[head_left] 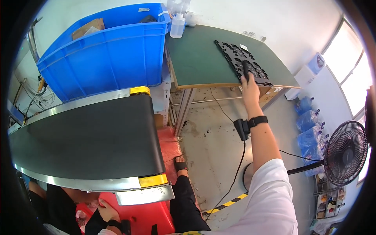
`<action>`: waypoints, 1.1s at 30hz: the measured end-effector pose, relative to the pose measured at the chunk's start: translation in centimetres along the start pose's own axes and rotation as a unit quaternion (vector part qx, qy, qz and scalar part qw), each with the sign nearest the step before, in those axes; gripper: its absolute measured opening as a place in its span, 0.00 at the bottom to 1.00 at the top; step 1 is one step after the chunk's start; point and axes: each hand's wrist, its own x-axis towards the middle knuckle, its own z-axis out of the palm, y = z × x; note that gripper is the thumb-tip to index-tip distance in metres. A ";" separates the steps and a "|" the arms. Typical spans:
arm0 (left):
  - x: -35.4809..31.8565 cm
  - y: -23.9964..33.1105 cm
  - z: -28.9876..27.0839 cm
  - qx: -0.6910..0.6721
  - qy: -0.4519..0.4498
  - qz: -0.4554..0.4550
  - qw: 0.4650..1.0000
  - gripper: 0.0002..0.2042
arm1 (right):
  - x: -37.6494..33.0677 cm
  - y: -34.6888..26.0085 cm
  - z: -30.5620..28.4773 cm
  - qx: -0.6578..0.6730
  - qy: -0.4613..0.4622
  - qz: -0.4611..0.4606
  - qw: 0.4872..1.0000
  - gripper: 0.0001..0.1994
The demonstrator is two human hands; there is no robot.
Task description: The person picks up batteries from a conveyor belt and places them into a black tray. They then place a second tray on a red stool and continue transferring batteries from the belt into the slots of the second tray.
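Observation:
At the front edge of the green table (196, 58), my right hand (250, 92) is closed round a black stick-shaped thing (245, 69). That thing stands out above my fingers, over a flat black plastic frame (254, 71) with many cutouts; whether they touch, I cannot tell. The frame lies on the tabletop, its near edge close to the table's rim. Low on the left, my left hand (109, 211) is closed over the edge of a red plastic stool (145, 215). Each wrist wears a black strap; a black device (241, 129) with a cable hangs at the right one.
A black conveyor belt (90, 137) with metal rails fills the left. Behind it stands a large blue bin (105, 58). A white bottle (177, 26) is at the table's back left. A black fan (346, 152) and several blue water jugs (309, 121) stand right.

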 end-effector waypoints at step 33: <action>-3.4 -13.1 -3.7 -0.103 -0.318 0.170 0.927 0.32 | -48.3 -11.0 -1.6 0.310 -0.711 0.201 0.598 0.13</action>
